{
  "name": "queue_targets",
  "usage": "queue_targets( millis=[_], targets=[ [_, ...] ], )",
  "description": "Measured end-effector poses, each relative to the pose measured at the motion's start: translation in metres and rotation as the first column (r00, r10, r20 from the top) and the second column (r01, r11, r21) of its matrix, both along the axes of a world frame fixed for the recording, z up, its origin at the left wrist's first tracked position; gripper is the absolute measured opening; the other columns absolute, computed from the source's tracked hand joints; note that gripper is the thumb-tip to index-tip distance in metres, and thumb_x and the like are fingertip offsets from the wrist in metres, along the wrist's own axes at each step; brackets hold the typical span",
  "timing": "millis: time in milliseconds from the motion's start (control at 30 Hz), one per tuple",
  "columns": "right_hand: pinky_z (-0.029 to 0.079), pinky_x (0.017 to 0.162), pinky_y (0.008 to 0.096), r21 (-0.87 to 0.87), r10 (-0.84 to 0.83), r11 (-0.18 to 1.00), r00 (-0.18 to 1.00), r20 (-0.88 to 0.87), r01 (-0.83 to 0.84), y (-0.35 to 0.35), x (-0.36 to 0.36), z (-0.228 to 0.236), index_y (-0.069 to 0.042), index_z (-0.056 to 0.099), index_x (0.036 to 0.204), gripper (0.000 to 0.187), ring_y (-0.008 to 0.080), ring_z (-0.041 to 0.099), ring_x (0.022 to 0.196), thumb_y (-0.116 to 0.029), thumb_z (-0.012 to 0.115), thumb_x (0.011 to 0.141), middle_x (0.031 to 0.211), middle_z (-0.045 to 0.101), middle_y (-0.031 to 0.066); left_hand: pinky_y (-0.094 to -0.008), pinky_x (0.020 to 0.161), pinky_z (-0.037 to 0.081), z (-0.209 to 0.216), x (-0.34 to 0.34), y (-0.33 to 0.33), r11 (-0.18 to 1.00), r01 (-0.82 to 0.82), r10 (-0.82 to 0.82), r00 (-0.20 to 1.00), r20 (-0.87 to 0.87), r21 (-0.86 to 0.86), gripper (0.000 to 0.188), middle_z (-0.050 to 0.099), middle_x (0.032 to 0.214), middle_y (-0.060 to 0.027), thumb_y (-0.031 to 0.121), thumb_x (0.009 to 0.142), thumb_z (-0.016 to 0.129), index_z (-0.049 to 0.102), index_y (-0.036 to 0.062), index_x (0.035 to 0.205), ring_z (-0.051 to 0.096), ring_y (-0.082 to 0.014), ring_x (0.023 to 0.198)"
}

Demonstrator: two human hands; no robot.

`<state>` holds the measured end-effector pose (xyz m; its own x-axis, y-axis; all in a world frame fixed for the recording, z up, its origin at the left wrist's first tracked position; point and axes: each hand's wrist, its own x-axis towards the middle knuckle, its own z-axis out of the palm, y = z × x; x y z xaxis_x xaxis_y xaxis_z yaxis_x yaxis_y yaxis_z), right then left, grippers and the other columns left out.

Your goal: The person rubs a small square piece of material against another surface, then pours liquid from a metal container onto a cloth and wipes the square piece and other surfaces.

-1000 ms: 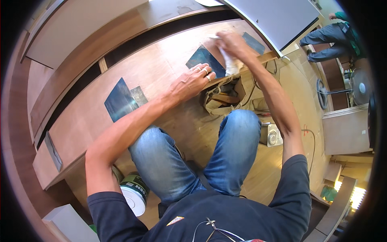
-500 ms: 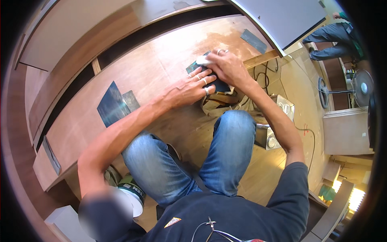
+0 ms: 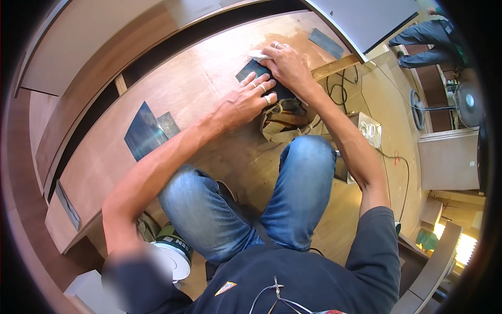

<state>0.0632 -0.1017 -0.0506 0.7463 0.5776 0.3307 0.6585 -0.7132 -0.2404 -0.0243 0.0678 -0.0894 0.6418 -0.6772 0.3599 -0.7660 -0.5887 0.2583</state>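
A dark blue-black sheet (image 3: 249,69) lies on the pale wooden board under both my hands. My left hand (image 3: 244,102), with rings on several fingers, rests on the sheet's near part, its fingers spread. My right hand (image 3: 288,67) is closed around a white wad of cloth or paper (image 3: 259,55) at the far edge of the sheet. Part of the wad is hidden by the fingers. To the left, another dark sheet (image 3: 144,132) lies on the board beside a smaller grey piece (image 3: 168,124).
The wooden board (image 3: 198,73) crosses ahead of me, with a damp-looking patch and another dark rectangle (image 3: 326,43) at its far right. Below hangs a canvas bag (image 3: 277,128). Metal cans (image 3: 367,131) and cables stand right; a bucket (image 3: 172,257) is left. A person's legs (image 3: 426,44) show far right.
My right hand has moved away from me with the white wad, toward the far edge of the sheet, exposing more of the dark surface. My left hand stays on the sheet.
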Motion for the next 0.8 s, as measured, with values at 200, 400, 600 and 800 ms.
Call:
queue_targets(
  millis=[200,400,600,800],
  targets=[
    [0.051,0.081,0.0483,-0.009,0.019,1.0,1.0,-0.018,-0.02,-0.041,-0.036,0.003,-0.006,0.068,0.1,0.016,0.0379,0.064,0.097,-0.019,0.063,0.091,0.097,0.065,0.0172,-0.05,0.119,0.033,0.0,-0.002,-0.003,0.999,0.029,-0.028,0.998,0.051,-0.019,0.027,0.053,0.14,-0.0153,0.012,0.093,0.055,0.063,0.0081,0.119,0.045,-0.0295,0.138],
    [0.051,0.081,0.0489,-0.023,0.053,0.998,0.998,-0.032,-0.053,-0.006,0.002,0.003,-0.006,0.066,0.104,0.02,0.0407,0.064,0.096,-0.021,0.061,0.092,0.102,0.065,0.0189,-0.051,0.117,0.035,-0.001,-0.001,0.009,1.0,-0.006,0.006,1.0,-0.002,-0.003,0.026,0.053,0.141,-0.0154,0.015,0.096,0.053,0.061,0.0075,0.119,0.049,-0.0312,0.135],
    [0.05,0.081,0.0462,-0.289,-0.073,0.957,0.962,-0.261,-0.005,-0.106,-0.015,0.038,-0.002,0.066,0.104,0.023,0.0385,0.064,0.092,-0.02,0.067,0.09,0.096,0.064,0.0196,-0.0486,0.121,0.031,-0.002,0.003,0.002,0.997,0.073,-0.073,0.997,0.0,0.008,0.028,0.05,0.145,-0.0143,0.008,0.094,0.054,0.061,0.0073,0.121,0.043,-0.0281,0.14],
    [0.052,0.08,0.0456,-0.111,0.073,0.989,0.977,-0.201,-0.097,-0.037,-0.003,0.034,-0.004,0.067,0.104,0.023,0.0384,0.065,0.09,-0.024,0.066,0.092,0.098,0.066,0.02,-0.0492,0.122,0.028,0.005,-0.003,0.011,0.993,0.11,-0.108,0.993,-0.045,0.045,0.028,0.05,0.146,-0.0148,0.008,0.094,0.054,0.058,0.0075,0.122,0.041,-0.0302,0.142]
  ],
)
